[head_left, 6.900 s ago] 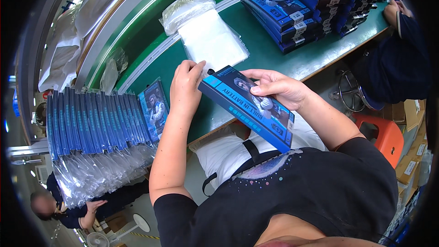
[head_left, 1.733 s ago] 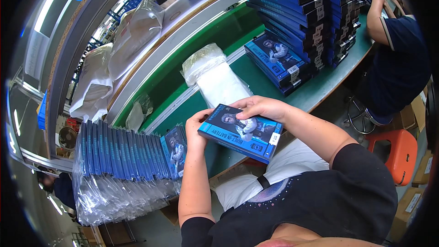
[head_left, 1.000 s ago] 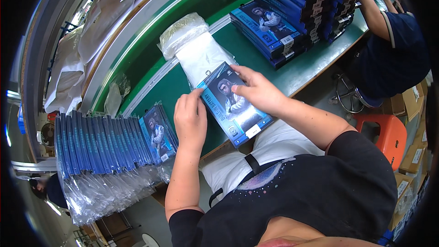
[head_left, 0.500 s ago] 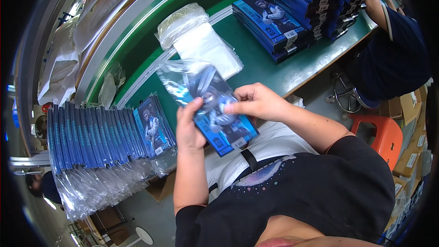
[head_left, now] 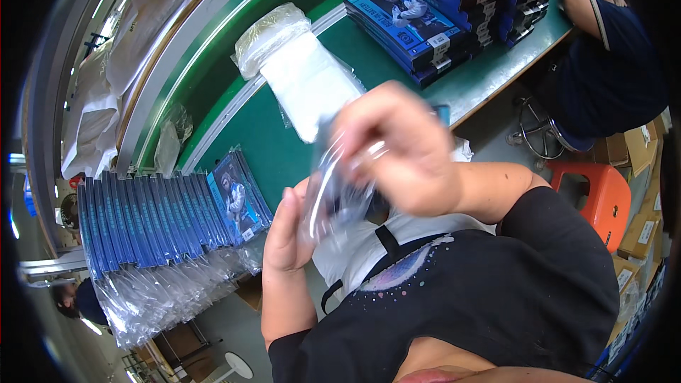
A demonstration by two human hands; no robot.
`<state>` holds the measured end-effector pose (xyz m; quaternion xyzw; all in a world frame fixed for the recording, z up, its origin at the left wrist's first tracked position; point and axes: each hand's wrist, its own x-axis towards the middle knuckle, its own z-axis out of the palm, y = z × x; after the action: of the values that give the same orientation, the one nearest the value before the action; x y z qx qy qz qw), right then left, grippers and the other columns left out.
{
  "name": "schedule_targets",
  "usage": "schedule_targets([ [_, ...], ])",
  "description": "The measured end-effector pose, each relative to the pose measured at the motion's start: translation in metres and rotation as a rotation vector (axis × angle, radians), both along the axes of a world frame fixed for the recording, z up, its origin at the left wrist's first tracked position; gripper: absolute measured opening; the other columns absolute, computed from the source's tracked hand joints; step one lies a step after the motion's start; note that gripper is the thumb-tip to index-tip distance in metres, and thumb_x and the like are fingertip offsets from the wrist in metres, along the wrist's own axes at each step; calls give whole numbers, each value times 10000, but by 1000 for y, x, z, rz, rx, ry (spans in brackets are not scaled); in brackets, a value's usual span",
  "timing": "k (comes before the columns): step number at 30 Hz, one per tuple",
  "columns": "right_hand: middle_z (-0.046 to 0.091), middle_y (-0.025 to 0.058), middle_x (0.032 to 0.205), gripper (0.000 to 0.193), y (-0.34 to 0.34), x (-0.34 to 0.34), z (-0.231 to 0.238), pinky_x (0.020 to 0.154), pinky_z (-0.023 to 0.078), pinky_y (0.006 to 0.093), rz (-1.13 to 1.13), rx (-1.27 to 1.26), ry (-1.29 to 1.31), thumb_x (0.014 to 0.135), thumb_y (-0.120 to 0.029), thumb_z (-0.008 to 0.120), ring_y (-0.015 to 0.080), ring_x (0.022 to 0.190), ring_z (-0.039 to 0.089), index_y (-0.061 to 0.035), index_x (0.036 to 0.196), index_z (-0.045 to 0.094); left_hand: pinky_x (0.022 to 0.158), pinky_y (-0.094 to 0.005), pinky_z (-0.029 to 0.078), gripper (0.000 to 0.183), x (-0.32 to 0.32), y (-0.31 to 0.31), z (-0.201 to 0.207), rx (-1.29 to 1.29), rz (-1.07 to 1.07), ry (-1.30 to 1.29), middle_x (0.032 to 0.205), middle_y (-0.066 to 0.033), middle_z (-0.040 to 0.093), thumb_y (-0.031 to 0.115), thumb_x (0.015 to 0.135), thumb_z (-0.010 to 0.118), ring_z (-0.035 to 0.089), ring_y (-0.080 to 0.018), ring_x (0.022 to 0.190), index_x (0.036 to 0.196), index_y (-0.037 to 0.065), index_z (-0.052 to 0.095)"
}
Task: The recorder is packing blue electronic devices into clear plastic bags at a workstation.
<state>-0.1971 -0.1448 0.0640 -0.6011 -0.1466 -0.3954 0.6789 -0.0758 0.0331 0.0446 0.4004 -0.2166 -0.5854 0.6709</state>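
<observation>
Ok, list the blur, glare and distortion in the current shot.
Head view: the right hand and clear plastic are smeared, probably by motion, while the bagged boxes look fairly sharp; head view: bright streaks on the plastic, pale sheen on the table; head view: the silver frame bows, and the picture's corners go black.

The bag pile [head_left: 311,81] lies on the table [head_left: 479,89] between bagged boxes [head_left: 145,220] left and stacked boxes [head_left: 406,20] right.
</observation>
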Motion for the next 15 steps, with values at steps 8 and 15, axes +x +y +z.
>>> schedule_targets([
  [8,580,156,1012,489,14,31,-9,772,498,405,118,-562,25,875,-238,646,306,898,605,-22,1276,470,912,-377,478,505,0,35,19,194,732,-466,1167,-147,603,83,869,525,615,-238,996,1350,-36,430],
  [15,600,187,1097,468,-127,67,-20,931,434,434,-1077,-792,322,857,-396,625,343,1090,544,-14,1128,608,1148,-509,100,553,52,82,-20,1062,533,-1759,1475,-189,357,274,891,606,211,-386,1417,1366,33,458],
])
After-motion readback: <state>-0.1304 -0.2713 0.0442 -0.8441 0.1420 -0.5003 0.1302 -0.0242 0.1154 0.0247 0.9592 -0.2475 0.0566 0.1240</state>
